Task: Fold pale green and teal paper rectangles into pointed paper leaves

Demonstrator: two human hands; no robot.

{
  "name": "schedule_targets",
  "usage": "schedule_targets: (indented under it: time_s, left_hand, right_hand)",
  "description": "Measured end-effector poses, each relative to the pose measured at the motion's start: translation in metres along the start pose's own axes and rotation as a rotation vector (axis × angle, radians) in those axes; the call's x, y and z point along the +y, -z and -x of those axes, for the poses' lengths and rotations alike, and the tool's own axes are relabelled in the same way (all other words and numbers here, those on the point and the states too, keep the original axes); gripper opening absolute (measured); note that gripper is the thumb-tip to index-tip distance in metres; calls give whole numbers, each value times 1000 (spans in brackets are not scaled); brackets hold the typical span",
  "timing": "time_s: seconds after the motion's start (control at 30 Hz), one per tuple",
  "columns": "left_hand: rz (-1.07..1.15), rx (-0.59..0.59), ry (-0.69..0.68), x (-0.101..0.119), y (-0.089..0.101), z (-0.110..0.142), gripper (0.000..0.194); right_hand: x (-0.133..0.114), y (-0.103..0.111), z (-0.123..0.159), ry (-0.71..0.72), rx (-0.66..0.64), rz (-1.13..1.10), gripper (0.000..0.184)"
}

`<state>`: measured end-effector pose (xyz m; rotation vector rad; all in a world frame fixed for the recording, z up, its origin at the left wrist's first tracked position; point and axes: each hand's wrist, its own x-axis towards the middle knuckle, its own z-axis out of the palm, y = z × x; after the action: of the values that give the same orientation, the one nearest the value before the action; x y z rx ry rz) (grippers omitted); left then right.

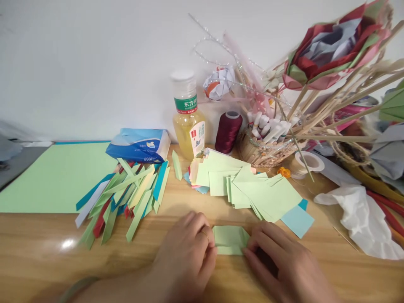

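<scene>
A small green piece of paper (229,237) lies on the table between my hands, its near edge folded up and its top corners creased. My left hand (191,252) pinches its left end, fingers curled, a ring on one finger. At the right end, my right hand (280,261) grips the paper between thumb and fingers. Just beyond is a fanned stack of green paper rectangles (261,189), with a blue sheet (298,221) under its right side. A heap of folded paper strips (126,198) in green, blue, red and white lies to the left.
Along the wall stand a tissue pack (139,145), a bottle of yellow liquid (184,126), a maroon thread spool (229,132) and a basket (263,151) of markers. Large green sheets (59,176) lie at left. Paper flowers (334,46) lean over the right; crumpled white tissue (362,219) lies below.
</scene>
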<state>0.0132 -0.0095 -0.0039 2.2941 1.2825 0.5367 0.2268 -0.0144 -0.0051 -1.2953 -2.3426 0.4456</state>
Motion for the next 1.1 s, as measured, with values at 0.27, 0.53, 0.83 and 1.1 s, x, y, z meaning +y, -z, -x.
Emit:
schedule_targets:
  time_s: [0.27,0.53,0.83,1.1]
  left_hand:
    - [-136,-8,-45,2,4,-4,14]
    - [-298,53,-76,-1,2,-6,20]
    - [-133,-10,2,-1,4,-1,14]
    - [-123,-123,77,4,6,-3,10]
  right_hand:
    - [0,1,-1,37,52,-5,17]
    - [-2,0,-3,26,48,26,17]
    - [-2,-2,1,29,63,20,15]
    - [-6,-3,-1,27,103,51,17]
